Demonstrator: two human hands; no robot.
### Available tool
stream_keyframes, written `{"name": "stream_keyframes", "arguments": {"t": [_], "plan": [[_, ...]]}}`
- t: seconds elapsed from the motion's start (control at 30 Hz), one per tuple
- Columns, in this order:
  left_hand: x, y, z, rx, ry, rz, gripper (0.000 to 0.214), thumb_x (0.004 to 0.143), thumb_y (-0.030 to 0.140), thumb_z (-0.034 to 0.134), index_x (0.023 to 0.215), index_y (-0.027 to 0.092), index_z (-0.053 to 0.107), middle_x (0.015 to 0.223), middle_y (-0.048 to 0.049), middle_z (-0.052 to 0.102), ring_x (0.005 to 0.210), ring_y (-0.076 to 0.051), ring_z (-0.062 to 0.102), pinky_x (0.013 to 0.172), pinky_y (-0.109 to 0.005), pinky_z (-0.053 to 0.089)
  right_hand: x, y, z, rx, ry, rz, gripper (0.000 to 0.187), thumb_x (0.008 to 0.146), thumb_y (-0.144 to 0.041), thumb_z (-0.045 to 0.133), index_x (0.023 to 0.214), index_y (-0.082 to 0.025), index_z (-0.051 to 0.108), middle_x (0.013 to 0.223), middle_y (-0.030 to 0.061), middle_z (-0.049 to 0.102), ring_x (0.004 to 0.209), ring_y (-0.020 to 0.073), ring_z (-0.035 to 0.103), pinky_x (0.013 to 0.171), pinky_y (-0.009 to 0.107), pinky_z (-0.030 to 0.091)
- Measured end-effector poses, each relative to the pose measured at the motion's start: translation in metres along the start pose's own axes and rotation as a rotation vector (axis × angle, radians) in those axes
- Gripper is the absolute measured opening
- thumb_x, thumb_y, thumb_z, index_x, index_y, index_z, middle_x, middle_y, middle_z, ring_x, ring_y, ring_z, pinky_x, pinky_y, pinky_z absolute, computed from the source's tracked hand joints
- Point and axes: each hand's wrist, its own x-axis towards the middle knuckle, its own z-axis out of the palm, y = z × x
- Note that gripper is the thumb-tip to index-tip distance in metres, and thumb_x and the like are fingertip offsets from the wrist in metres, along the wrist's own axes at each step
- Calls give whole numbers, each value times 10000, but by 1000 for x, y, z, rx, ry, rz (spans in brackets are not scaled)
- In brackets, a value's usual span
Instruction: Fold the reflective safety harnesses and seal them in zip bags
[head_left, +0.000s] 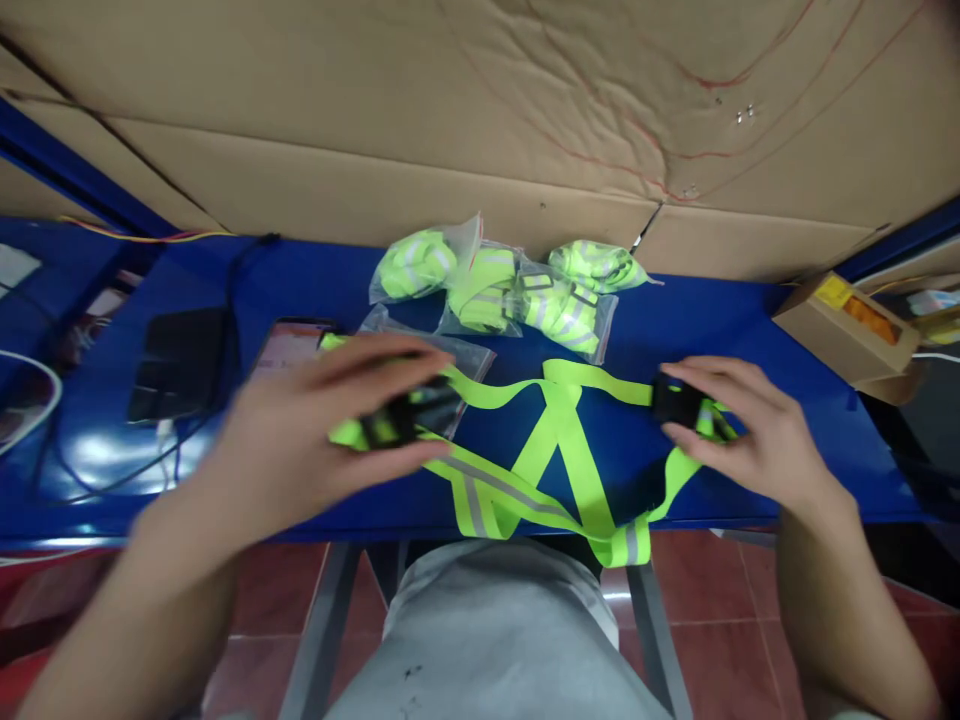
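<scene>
A neon yellow-green webbing harness (581, 465) with grey reflective stripes spreads across the front of the blue table, its straps crossing in the middle. My left hand (300, 430), slightly blurred, is curled around a black plastic buckle (390, 425) at one end of the harness. Between the fingers and thumb of my right hand (757, 430) is a second black buckle (676, 402), with webbing bunched under the fingers. The lower straps hang a little over the table's front edge. Beneath my left fingers lies a flat clear plastic bag (472, 360), partly hidden.
Several clear bags of folded yellow-green straps (484, 290) lie at the back against a cardboard wall (375, 100). A phone (292, 338), a black box-shaped device (180, 362) and cables are on the left. An open cardboard box (840, 335) stands at the right.
</scene>
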Motion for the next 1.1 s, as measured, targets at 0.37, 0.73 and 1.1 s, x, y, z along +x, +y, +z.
{"name": "stream_keyframes", "arguments": {"t": [0.37,0.73,1.1], "plan": [[20,8,46,144,-130,224,621,959,414,731,1483,170,504,1388,-163,675,1276,-275,681,1112,-431,578,52,-59,28,246,-108,-258,644,940,-338,747,1543,-288,525,1398,123,622,1273,284,657,1090,471,589],[22,14,52,97,-169,215,779,913,360,795,1567,199,403,1386,-158,683,1236,-280,704,1065,-409,596,61,-65,36,227,-111,-302,620,974,-402,706,1531,-208,517,1393,170,642,1287,303,663,1081,478,608],[25,1,48,-269,-253,-17,1166,749,580,893,1665,348,211,1644,-155,441,1449,-352,544,1177,-514,523,67,-64,43,516,7,-158,899,858,-478,834,1609,-301,372,1403,95,676,1290,280,676,1130,447,564]]}}
